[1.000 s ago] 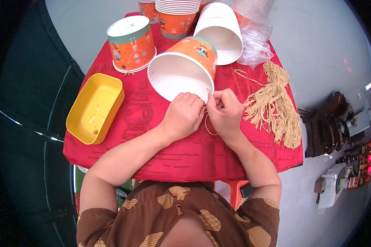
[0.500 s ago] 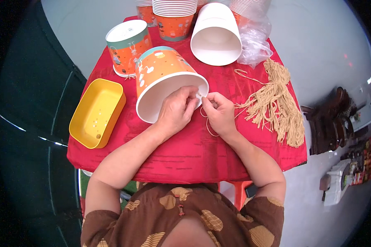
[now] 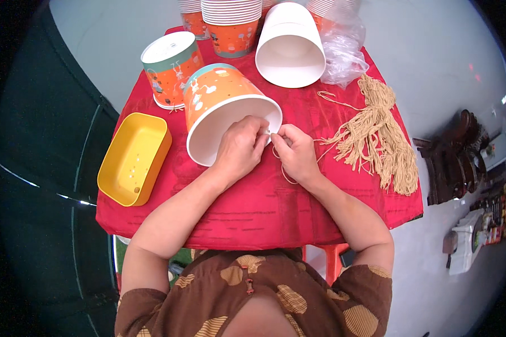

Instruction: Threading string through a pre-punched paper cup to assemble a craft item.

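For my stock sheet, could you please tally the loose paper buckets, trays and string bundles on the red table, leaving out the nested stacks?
Loose paper buckets: 3 – held, upright, white on its side
Yellow tray: 1
String bundle: 1
Total: 5

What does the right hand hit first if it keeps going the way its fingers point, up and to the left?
Almost at once, the rim of the orange paper bucket lying on its side: the right hand already pinches a tan string at that rim, beside the left hand. Depth is unclear.

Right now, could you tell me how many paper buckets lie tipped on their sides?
2: the orange bucket under both hands and the white bucket behind it. Others stand upright or stacked.
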{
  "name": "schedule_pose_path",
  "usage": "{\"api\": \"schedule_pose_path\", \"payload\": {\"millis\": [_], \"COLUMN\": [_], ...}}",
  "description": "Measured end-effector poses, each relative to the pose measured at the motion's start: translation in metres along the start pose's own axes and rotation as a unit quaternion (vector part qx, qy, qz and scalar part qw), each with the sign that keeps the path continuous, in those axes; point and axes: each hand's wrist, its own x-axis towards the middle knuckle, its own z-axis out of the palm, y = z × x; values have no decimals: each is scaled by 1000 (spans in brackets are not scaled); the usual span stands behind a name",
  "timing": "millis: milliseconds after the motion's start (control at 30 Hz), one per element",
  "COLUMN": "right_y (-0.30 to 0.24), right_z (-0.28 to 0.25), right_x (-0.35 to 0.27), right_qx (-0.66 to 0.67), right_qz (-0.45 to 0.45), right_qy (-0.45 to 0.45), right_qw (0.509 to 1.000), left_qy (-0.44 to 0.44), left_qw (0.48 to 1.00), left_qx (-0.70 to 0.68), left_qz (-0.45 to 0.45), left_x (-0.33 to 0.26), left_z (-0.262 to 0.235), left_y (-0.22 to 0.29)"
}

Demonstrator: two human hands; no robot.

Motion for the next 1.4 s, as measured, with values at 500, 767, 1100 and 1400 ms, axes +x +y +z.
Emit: {"api": "schedule_pose_path", "payload": {"millis": [500,767,1100,1400], "right_y": [-47,-183,-250,-254], "right_z": [-43,-68,-12,-55], "right_x": [13,-80,-105,-83], "right_qx": [-426,-186,-63,-147], "right_qz": [-31,-325,-151,-272], "right_qy": [-122,-5,210,-37], "right_qw": [896,927,964,950], "left_qy": [-44,-36,-22,-30], "left_qw": [996,999,1000,999], "left_qx": [-16,-6,-2,21], "left_qz": [-73,-9,-7,-10], "left_x": [4,7,5,1], "left_z": [2,5,6,5], "left_y": [0,-6,-2,-12]}}
